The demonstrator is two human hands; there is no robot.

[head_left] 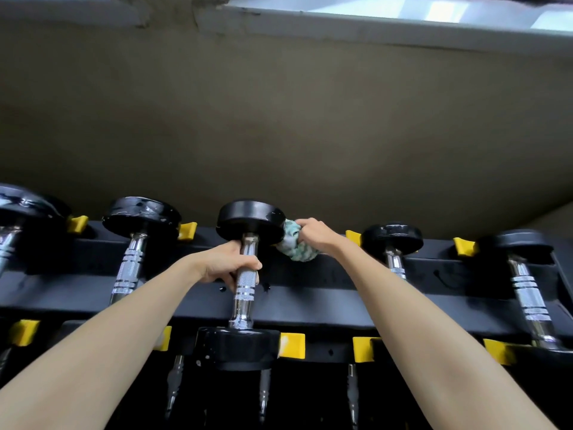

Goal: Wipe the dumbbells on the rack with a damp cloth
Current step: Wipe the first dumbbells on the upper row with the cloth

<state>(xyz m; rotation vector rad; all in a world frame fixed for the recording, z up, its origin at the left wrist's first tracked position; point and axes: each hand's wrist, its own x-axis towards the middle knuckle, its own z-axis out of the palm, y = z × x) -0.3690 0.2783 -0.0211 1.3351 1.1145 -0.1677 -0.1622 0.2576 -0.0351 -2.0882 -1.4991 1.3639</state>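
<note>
A black dumbbell [248, 217] with a chrome handle lies across the top tier of the black rack [310, 283], at the centre. My left hand [228, 263] grips its knurled handle just below the far head. My right hand [317, 235] holds a bunched green-and-white cloth [294, 246] against the right side of that far head. The near head [240, 347] of the same dumbbell sits at the rack's front rail.
More dumbbells lie on the top tier: two to the left [141, 218] and two to the right [392, 238]. Yellow saddle pads [293, 346] separate the slots. Chrome handles of a lower tier [352, 392] show beneath. A beige wall rises behind the rack.
</note>
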